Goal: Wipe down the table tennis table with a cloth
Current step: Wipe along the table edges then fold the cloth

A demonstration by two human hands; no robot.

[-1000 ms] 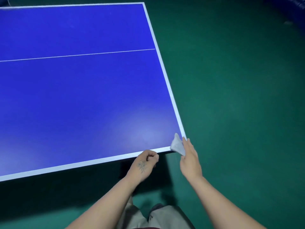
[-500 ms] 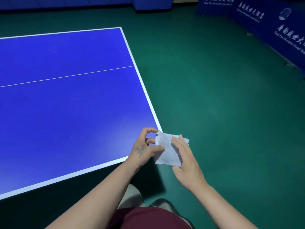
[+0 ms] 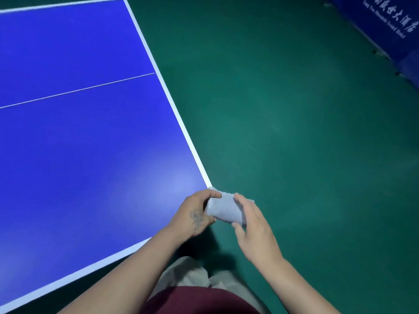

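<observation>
Cloth: your cloth [image 3: 224, 208] is a pale, bunched piece held between both your hands, just off the near right corner of the table, its top edge right at that corner.
Left hand: your left hand [image 3: 196, 215] grips the cloth's left side, thumb curled over the top and fingers tucked beneath; a small tattoo shows on its back.
Right hand: your right hand [image 3: 255, 230] grasps the cloth's right side, fingers laid over it and the thumb curled underneath.
Table: the table [image 3: 90, 143] is blue with a white border and a thin white line across it; a soft glare sits near the corner by your hands.
Floor: the floor [image 3: 294, 132] is green.
Barrier: a blue barrier [image 3: 390, 26] with white lettering stands at the upper right, well apart from you.
</observation>
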